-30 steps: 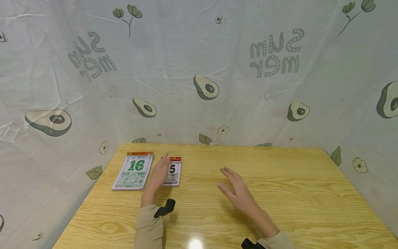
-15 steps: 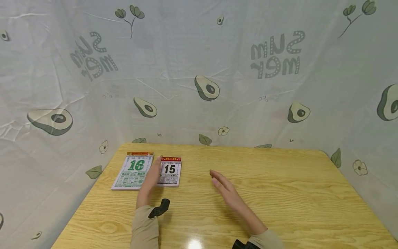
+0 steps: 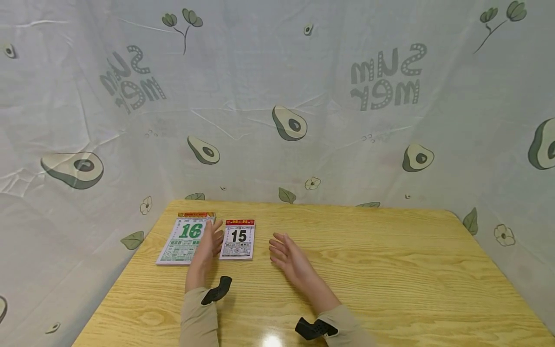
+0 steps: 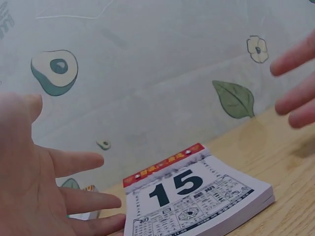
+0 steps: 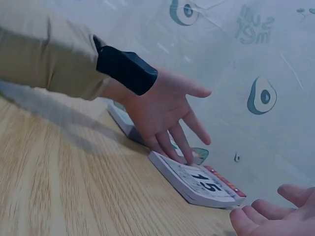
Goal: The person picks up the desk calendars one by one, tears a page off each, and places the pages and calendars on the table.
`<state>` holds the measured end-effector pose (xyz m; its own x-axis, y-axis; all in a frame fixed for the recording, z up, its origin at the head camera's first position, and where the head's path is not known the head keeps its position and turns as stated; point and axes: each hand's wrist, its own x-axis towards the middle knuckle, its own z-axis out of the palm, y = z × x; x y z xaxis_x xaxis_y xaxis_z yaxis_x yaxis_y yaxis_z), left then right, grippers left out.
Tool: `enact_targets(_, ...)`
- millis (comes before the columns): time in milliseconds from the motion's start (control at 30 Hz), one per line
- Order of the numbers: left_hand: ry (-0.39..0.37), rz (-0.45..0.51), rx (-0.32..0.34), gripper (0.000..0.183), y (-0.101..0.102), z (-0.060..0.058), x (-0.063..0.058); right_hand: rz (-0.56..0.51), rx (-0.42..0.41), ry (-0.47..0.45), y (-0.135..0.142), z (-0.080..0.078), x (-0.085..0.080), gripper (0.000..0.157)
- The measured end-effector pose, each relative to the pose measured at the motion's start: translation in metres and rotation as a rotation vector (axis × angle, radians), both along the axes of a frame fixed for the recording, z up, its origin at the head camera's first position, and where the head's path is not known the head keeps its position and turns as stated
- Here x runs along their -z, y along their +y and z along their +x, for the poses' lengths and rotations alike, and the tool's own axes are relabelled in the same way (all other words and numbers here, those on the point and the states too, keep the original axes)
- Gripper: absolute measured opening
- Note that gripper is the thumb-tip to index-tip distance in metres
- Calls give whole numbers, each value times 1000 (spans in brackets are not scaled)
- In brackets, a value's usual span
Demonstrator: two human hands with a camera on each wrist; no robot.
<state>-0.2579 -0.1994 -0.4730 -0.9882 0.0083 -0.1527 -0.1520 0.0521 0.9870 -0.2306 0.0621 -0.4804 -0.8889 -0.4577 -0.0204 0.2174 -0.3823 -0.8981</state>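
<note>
Two tear-off calendar pads lie face up at the table's back left. The smaller calendar (image 3: 237,239) shows a black 15 under a red header. To its left is the larger calendar (image 3: 179,243) with a green 16. My left hand (image 3: 207,246), fingers spread, is at the small calendar's left side and overlaps the large one in the head view. In the left wrist view its fingertips (image 4: 114,201) come right up to the small pad's edge. My right hand (image 3: 295,262) holds nothing, its palm turned toward the small calendar from the right, a short gap away.
The wooden table (image 3: 390,270) stretches away to the right. Behind it hangs a pale curtain (image 3: 243,72) printed with avocados and leaves. A black wrist device (image 3: 217,290) sits on the left sleeve and another black device (image 3: 315,328) on the right.
My left hand has shifted left, off the small calendar's face, so its 15 shows fully, and its fingers have spread. My right hand has moved left toward that calendar. Both calendars stay put.
</note>
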Motion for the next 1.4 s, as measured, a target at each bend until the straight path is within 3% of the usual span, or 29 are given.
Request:
enact_targets(233, -28, 38, -37, 93, 0, 0, -1, -108, -38, -122, -22, -2, 4, 74)
enact_targets(467, -36, 46, -30, 96, 0, 0, -2, -107, -7, -177, -37, -1, 8, 75)
enact_targets(900, -115, 142, -87, 84, 0, 2, -3, -142, -10, -209, -40, 0, 11, 75)
enact_targets(1167, -157, 227, -125, 90, -2, 4, -5, -145, -6, -207, -38, 1, 12, 74)
enact_targets(1400, -134, 203, -118, 90, -3, 3, -4, -144, 7, -204, -34, 1, 13, 79)
